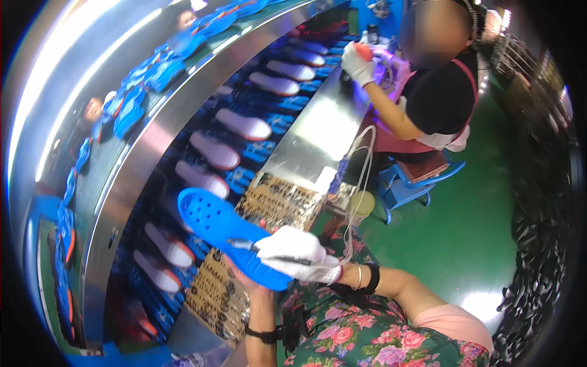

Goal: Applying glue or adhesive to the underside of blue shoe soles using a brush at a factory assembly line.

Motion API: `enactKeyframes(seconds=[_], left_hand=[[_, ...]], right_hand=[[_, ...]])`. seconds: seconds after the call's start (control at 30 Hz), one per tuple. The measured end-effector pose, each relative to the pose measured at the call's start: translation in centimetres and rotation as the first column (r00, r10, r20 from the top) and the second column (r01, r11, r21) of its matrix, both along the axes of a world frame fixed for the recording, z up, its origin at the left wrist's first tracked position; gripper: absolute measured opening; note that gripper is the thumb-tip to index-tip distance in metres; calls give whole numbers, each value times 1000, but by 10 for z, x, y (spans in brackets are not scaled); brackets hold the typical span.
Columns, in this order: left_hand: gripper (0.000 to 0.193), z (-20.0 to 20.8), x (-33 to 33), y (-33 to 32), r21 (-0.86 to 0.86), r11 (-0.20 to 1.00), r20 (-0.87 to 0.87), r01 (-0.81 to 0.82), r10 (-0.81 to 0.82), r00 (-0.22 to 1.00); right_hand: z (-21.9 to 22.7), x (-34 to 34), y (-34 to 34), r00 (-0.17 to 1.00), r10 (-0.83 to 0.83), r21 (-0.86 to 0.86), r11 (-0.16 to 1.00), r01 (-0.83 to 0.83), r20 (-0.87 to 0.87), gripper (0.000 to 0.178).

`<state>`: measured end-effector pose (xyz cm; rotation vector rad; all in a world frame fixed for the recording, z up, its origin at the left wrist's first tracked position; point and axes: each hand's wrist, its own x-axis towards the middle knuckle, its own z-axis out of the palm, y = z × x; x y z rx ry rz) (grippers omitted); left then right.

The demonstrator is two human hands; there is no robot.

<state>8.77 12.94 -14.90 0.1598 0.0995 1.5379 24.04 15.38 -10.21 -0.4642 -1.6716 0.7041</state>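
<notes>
A blue shoe sole (pixel 211 217), dotted with holes at its far left end, lies across my left hand (pixel 247 280). That hand is bare, and its fingers wrap the sole's underside and edge, partly hidden by it. My right hand (pixel 293 248), in a white glove, pinches a slim dark pen-like tool (pixel 239 243). The tool's tip lies over the middle of the blue sole, touching it or just above. Its exact kind is unclear. A white cord or tube (pixel 350 235) runs up from near my right wrist.
Pale soles (pixel 214 150) with red edges and blue pieces line a conveyor at left. A brown patterned sheet (pixel 278 199) covers the metal ledge (pixel 299 156). A gloved co-worker (pixel 437 98) sits ahead by a blue chair (pixel 403 186). Blue shoe parts (pixel 129 111) fill an upper belt.
</notes>
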Motion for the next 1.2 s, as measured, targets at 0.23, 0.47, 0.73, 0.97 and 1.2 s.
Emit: enactKeyframes(seconds=[0.23,0.47,0.73,0.97,1.2], left_hand=[[97,6,1,19,106,992,-48,74,-70,996],[97,2,-16,21,119,992,-55,49,-43,998],[101,5,-15,15,135,991,-94,28,-16,995],[104,1,-24,20,173,977,-59,121,-113,992],[103,2,-38,33,225,946,-68,234,-225,972]], right_hand=[[9,3,14,982,-141,155,981,121,123,24],[1,-15,-18,990,105,59,992,-111,98,23],[2,0,-8,976,9,118,992,-36,217,29],[-3,-2,-7,951,307,-279,911,-305,-38,16],[-2,-1,-18,946,186,179,955,-238,265,29]])
